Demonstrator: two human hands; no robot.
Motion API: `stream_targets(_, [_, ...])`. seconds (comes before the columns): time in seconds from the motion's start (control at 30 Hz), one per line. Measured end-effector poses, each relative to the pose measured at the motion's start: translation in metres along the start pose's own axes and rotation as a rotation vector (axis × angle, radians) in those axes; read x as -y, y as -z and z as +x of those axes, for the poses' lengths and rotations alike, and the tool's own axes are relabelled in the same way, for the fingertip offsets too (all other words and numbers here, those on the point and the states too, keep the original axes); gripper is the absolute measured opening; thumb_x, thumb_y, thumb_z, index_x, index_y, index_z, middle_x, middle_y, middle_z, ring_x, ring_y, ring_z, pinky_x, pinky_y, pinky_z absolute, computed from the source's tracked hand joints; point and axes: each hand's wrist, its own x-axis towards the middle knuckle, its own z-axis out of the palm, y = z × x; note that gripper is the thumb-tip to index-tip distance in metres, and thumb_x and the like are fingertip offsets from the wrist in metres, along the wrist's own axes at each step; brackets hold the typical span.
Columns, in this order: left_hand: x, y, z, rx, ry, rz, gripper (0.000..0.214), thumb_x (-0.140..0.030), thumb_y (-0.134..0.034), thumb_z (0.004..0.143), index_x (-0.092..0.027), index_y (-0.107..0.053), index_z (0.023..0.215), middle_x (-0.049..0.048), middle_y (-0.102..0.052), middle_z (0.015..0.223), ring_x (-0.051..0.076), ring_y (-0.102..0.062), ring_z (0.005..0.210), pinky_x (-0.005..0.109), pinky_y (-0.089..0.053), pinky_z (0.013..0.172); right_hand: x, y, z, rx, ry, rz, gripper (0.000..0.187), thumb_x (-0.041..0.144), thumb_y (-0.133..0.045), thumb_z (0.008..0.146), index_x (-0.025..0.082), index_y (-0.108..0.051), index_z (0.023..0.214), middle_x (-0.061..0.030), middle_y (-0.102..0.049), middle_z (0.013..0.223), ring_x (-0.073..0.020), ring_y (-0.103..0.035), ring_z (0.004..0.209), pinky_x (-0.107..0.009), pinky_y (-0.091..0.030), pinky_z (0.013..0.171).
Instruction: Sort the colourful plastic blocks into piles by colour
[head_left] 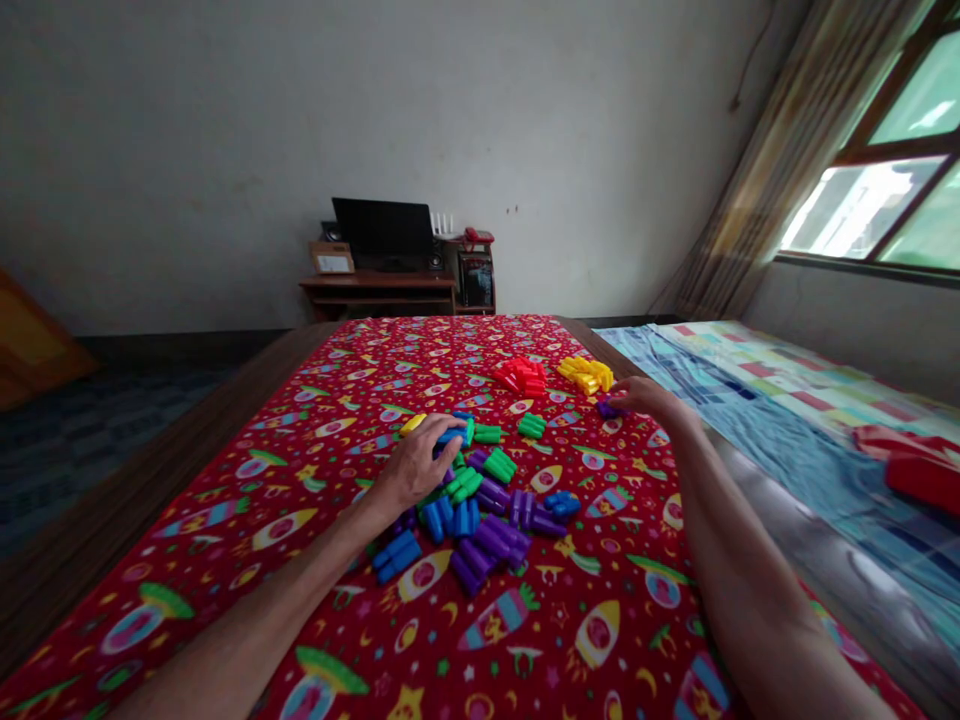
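Note:
My left hand (415, 462) rests on a loose heap of plastic blocks (480, 505) in blue, purple and green, its fingers curled over a blue block (453, 436) beside a yellow one (412, 423). My right hand (643, 396) reaches far to the right edge of the table, fingers closed around a purple block (607, 409). Just beyond it lie a sorted yellow pile (587, 374) and a sorted red pile (523, 376). Two separate green blocks (532, 425) sit between the heap and the piles.
A red cloth with rocket prints (315, 500) covers the table. A bed with a blue patterned sheet (787, 440) runs along the right, with a red object (919, 470) on it. A desk with a dark monitor (384, 235) stands against the far wall.

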Motion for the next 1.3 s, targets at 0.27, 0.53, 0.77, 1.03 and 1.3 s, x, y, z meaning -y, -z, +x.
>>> stream_targets(0.27, [0.002,-0.001,-0.001,0.006,-0.002,0.021,0.034,-0.038,-0.041,0.093,-0.017,-0.062,0.108,0.0099,-0.066,0.108,0.025,-0.061,0.105,0.041,-0.049,0.096,0.105,-0.004,-0.029,0.003,0.493,-0.035,0.027,0.024,-0.056,0.091,0.018,-0.068,0.114,-0.0108,-0.069,0.114,-0.0196,-0.063,0.103,-0.024,-0.046,0.082])
stream_targets(0.53, [0.003,-0.002,0.001,0.023,0.014,-0.011,0.032,-0.036,-0.036,0.095,-0.020,-0.062,0.105,0.0088,-0.065,0.108,0.023,-0.059,0.107,0.041,-0.047,0.098,0.164,-0.004,-0.070,0.105,0.882,-0.028,0.018,0.019,-0.055,0.091,0.015,-0.072,0.095,-0.0059,-0.071,0.085,-0.0138,-0.061,0.074,-0.022,-0.040,0.063])
stream_targets(0.77, [0.005,-0.004,0.000,-0.006,0.009,-0.016,0.036,-0.031,-0.029,0.096,-0.019,-0.061,0.106,0.0091,-0.064,0.109,0.022,-0.058,0.109,0.040,-0.046,0.100,0.177,-0.026,-0.088,0.010,0.872,-0.049,0.027,0.022,-0.060,0.087,0.022,-0.066,0.113,-0.0087,-0.068,0.112,-0.0202,-0.061,0.101,-0.027,-0.045,0.080])
stream_targets(1.03, [0.000,-0.002,0.001,0.002,-0.030,-0.021,0.034,-0.031,-0.032,0.097,-0.019,-0.063,0.103,0.0087,-0.064,0.106,0.022,-0.059,0.105,0.038,-0.047,0.097,0.175,-0.052,-0.070,-0.092,0.782,-0.145,0.024,0.030,-0.051,0.093,0.015,-0.068,0.100,-0.0114,-0.070,0.095,-0.0205,-0.062,0.091,-0.028,-0.043,0.078])
stream_targets(1.3, [0.000,-0.003,-0.001,-0.008,-0.018,-0.004,0.031,-0.032,-0.037,0.096,-0.020,-0.065,0.103,0.0094,-0.063,0.109,0.023,-0.058,0.108,0.041,-0.047,0.099,0.176,-0.056,-0.052,0.042,0.804,0.032,0.023,0.035,-0.065,0.083,0.014,-0.067,0.091,-0.0041,-0.066,0.079,-0.0143,-0.055,0.070,-0.024,-0.036,0.062])
